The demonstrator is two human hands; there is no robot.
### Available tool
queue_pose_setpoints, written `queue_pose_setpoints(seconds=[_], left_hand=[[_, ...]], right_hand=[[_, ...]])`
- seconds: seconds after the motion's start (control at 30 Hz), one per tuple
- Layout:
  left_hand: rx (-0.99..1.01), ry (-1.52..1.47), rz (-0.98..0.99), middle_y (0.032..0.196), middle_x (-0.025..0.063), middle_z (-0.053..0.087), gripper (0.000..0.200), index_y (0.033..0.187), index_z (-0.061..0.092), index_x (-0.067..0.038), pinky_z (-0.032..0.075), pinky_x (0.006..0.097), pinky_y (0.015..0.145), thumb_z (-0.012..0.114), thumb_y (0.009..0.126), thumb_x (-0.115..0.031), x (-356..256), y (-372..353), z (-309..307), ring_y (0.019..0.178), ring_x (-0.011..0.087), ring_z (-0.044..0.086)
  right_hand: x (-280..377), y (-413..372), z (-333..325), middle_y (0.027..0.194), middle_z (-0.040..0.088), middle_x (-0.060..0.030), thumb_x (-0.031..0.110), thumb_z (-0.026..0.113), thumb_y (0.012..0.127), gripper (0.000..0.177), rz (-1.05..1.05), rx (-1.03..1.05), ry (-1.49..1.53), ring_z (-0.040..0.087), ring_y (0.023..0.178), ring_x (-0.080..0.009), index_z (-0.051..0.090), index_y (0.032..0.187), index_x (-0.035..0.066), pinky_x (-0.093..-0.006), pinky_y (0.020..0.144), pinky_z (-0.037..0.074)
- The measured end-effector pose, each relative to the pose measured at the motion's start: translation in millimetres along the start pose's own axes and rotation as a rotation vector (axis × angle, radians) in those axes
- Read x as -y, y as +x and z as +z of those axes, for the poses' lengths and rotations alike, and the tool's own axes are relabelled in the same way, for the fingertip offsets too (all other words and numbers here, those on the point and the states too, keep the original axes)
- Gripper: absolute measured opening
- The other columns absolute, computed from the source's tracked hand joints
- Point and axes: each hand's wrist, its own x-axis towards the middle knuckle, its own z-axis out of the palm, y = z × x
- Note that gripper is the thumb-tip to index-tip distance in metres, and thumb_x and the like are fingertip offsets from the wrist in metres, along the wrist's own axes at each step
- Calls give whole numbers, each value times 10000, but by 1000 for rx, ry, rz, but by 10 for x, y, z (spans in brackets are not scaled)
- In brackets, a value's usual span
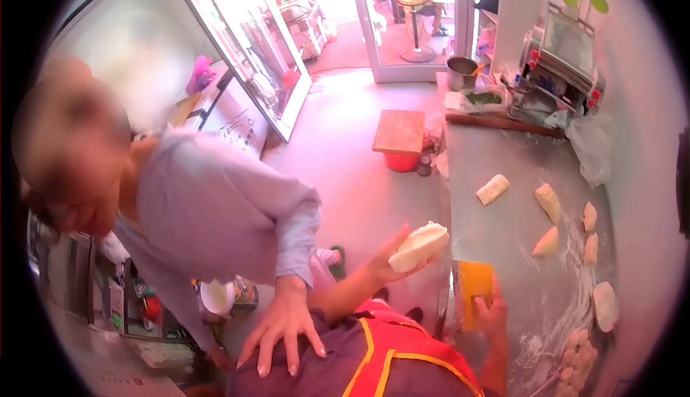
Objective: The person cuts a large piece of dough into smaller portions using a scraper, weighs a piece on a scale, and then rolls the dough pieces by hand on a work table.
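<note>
My left hand (pixel 388 260) is raised beside the table edge and holds a pale, rolled dough piece (pixel 419 246). Resting on the floured metal table (pixel 503 152), my right hand (pixel 493 309) grips a yellow scraper (pixel 474 290) that lies flat there. Several shaped dough pieces lie on the table further out, such as one (pixel 492 188) in the middle and another (pixel 548 201) to its right. Small dough lumps (pixel 579 357) sit near the front right.
A person in a lavender shirt (pixel 215 217) leans in from the left, one hand (pixel 284 332) pressed on my purple shirt and red apron. A wooden board on a red bucket (pixel 399 134), a metal pot (pixel 461 73), a machine (pixel 564 59) and a plastic bag (pixel 589 145) stand beyond.
</note>
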Motion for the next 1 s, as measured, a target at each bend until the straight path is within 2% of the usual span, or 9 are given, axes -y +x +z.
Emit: queue_pose_setpoints(seconds=[0.03, 0.13, 0.23, 0.4, 0.47, 0.67, 0.77, 0.93, 1.0], left_hand=[[-3, 58, 41, 1351, 255, 394, 697, 1407, 315, -92, 559, 343, 753, 464, 908, -555, 10, -84, 66, 1127, 373, 508], [225, -73, -13, 1388, 161, 412, 572, 1378, 371, -124, 531, 433, 879, 409, 951, -502, -47, -333, 202, 1236, 414, 430], [289, -42, 63, 1366, 172, 436, 525, 1360, 397, -127, 545, 435, 849, 402, 964, -472, -116, -634, 113, 1196, 420, 468], [187, -33, 154, 1306, 164, 489, 468, 1340, 421, -122, 552, 426, 739, 420, 973, -412, -264, -1168, -140, 1133, 384, 524], [148, 107, 329, 1251, 145, 523, 474, 1325, 429, -96, 531, 414, 711, 425, 971, -410, -204, -1343, -102, 1050, 332, 568], [78, 147, 525, 1255, 131, 505, 554, 1357, 401, -79, 520, 416, 802, 429, 955, -459, -165, -1632, 162, 1045, 319, 558], [316, 82, 535, 1323, 150, 466, 596, 1384, 369, -59, 532, 437, 819, 426, 953, -466, -252, -1697, -11, 1081, 329, 548], [277, -53, 498, 1422, 171, 369, 572, 1378, 366, -43, 561, 431, 792, 406, 968, -439, -271, -2017, -69, 1160, 362, 513], [285, 53, 612, 1430, 170, 364, 560, 1377, 367, -42, 545, 454, 823, 405, 972, -428, -243, -2164, -256, 1172, 355, 509]], right_hand=[[-10, 31, 93, 1189, 597, -194, 77, 597, 809, 672, -62, -1, 6, 621, 1011, -236, 337, 1428, 100, -333, 854, 489], [160, 56, 273, 1135, 619, -205, 86, 615, 801, 668, -161, 22, 6, 643, 960, -250, 357, 1416, 104, -339, 818, 504], [347, 68, 410, 1063, 636, -222, 95, 616, 805, 657, -164, 95, -28, 659, 919, -285, 364, 1411, 116, -354, 790, 514], [511, 195, 660, 937, 651, -237, 133, 600, 826, 636, -275, 195, -14, 669, 857, -339, 357, 1414, 141, -382, 743, 523], [507, 224, 728, 928, 643, -249, 152, 600, 828, 636, -338, 215, -47, 660, 851, -365, 354, 1415, 144, -395, 735, 522], [508, 236, 774, 921, 632, -268, 171, 604, 825, 640, -342, 236, -143, 631, 852, -418, 353, 1413, 159, -429, 735, 519], [464, 241, 853, 930, 632, -269, 175, 605, 824, 644, -372, 235, -144, 630, 853, -421, 350, 1415, 164, -434, 741, 519], [549, 338, 1097, 969, 632, -262, 158, 605, 820, 652, -405, 300, -157, 627, 889, -415, 344, 1418, 158, -437, 770, 516], [627, 419, 1246, 1011, 631, -254, 139, 600, 818, 649, -474, 356, -154, 629, 924, -402, 348, 1416, 157, -432, 787, 515]])
